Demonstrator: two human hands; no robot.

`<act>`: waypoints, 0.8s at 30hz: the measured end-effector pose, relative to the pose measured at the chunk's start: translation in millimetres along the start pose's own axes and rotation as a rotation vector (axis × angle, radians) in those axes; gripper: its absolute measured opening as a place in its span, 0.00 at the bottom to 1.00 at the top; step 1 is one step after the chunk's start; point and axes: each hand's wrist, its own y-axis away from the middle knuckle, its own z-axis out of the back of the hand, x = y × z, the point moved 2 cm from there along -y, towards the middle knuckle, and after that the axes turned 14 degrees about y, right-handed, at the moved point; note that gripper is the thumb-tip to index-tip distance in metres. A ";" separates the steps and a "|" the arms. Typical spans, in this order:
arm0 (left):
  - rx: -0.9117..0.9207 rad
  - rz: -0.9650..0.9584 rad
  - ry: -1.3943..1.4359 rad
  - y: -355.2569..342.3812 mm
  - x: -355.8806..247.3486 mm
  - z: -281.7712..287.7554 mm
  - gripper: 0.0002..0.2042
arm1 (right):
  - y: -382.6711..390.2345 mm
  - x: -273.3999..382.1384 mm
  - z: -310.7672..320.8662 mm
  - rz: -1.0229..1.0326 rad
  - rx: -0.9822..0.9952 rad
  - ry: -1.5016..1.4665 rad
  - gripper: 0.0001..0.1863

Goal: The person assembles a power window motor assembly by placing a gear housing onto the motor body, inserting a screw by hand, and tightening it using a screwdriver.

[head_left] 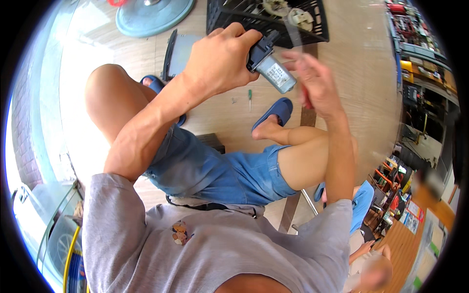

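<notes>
My left hand [222, 58] grips a small electric motor [277, 74] by its black housing; the silver cylinder with a printed label points down and to the right. Close to its right side, my right hand [315, 80] is smeared by motion. A red handle [306, 99] shows under its palm, so the fingers appear wrapped round a red-handled tool whose kind I cannot make out. On the floor below the motor lies a small green-handled screwdriver [250, 97], with tiny metal bits [234, 100] beside it.
A black plastic crate [220, 22] with several whitish round parts stands ahead. Left of it are a flat grey panel [184, 54] with a dark edge and a round blue-grey base [151, 18]. Cluttered shelves [425, 63] line the right; another person [364, 254] sits at lower right.
</notes>
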 end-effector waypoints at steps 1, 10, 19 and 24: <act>-0.057 -0.064 0.011 -1.2 -2.7 -2.0 0.28 | 0.3 1.7 -2.7 0.015 -0.026 0.017 0.28; -0.077 -0.220 0.060 -16.5 -15.0 1.6 0.41 | 23.8 2.1 -29.6 -0.203 -0.075 -0.368 0.23; 0.204 -0.200 0.059 -38.1 -15.9 5.1 0.28 | 83.6 -52.8 -77.4 -0.365 -0.416 -0.794 0.18; 0.425 0.160 0.185 -24.8 -19.9 -10.7 0.23 | 90.6 -71.2 -68.0 -0.345 -0.690 -0.484 0.18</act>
